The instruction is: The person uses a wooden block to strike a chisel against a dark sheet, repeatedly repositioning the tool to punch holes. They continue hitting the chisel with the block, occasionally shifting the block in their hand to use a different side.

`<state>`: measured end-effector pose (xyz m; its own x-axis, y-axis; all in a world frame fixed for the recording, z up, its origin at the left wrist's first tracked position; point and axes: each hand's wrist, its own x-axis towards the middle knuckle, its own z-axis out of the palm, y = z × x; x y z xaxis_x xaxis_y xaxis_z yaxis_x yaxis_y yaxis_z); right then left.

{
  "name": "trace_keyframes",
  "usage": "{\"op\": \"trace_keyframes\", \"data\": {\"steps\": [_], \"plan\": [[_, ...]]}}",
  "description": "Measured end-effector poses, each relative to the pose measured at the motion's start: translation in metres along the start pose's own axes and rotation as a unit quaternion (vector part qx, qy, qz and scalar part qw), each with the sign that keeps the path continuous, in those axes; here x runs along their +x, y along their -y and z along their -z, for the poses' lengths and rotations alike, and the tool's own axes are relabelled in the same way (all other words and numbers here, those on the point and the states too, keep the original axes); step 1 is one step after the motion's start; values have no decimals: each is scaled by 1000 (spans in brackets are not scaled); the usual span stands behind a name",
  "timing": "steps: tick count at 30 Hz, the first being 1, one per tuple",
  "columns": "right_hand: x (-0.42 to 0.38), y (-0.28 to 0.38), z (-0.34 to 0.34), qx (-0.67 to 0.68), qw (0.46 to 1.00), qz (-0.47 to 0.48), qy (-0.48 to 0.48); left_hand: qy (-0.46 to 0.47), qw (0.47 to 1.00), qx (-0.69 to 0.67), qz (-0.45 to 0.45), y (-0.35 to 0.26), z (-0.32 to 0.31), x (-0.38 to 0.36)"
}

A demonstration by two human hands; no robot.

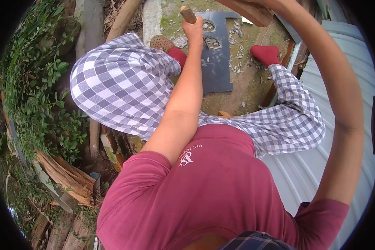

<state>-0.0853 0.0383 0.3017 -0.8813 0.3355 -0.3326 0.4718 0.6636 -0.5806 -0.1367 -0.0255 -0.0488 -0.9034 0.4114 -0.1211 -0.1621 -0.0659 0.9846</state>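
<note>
My left hand is closed round a tool with a short wooden handle. The handle's rounded end points up, and its working end is hidden below my fist. Under that hand lies a flat dark grey board with two rough round hollows holding pale chips. At the top edge, my right hand is partly cut off by the frame. It grips a thick reddish-brown piece of wood, raised above the board's right side.
Pale chips are scattered on the mossy ground. My feet in red socks stand either side of the board. Corrugated metal sheeting lies on the right. Green plants and split logs are on the left.
</note>
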Motion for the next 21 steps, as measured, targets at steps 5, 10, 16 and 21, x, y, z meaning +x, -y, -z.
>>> {"op": "trace_keyframes", "data": {"steps": [5, 10, 16, 21], "plan": [[4, -66, -52, -211, 974, -19, 84, 69, 993, -67, -74, -28, -12, -11], [-50, -44, -42, -21, 991, -135, 8, 14, 992, -118, -36, -25, -8, -7], [-84, -103, -60, 18, 982, -150, -114, 13, 994, -111, -2, -31, -12, 0], [-98, -132, -62, 38, 973, -169, -151, 0, 1000, -6, -29, 2, -11, -2]]}}
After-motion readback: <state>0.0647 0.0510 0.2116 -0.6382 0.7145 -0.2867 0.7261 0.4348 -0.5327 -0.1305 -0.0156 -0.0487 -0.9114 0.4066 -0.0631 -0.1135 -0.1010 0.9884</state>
